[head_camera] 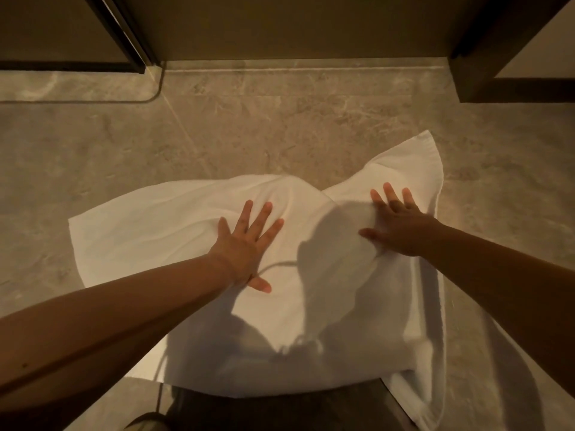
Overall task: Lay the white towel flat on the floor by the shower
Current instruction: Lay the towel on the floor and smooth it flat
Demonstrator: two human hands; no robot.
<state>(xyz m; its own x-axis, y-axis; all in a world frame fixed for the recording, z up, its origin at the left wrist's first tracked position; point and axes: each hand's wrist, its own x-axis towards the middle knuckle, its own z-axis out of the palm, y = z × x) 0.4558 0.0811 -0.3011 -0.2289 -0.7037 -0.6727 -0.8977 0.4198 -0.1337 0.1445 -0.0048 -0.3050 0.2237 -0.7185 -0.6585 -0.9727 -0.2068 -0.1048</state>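
Note:
The white towel (174,225) lies spread on the grey stone floor (280,126), rumpled, with a raised fold through its middle and its far right corner (417,163) pointing away from me. My left hand (245,244) rests palm down on the towel's left half, fingers spread. My right hand (395,222) presses flat on the fold at the right, fingers apart. Neither hand grips the cloth. The towel's near edge drapes over my dark-clad legs at the bottom of the view.
A dark-framed glass shower door (124,35) and its raised stone threshold (77,88) lie at the far left. A dark cabinet or wall panel (497,57) stands at the far right. Bare floor stretches beyond the towel.

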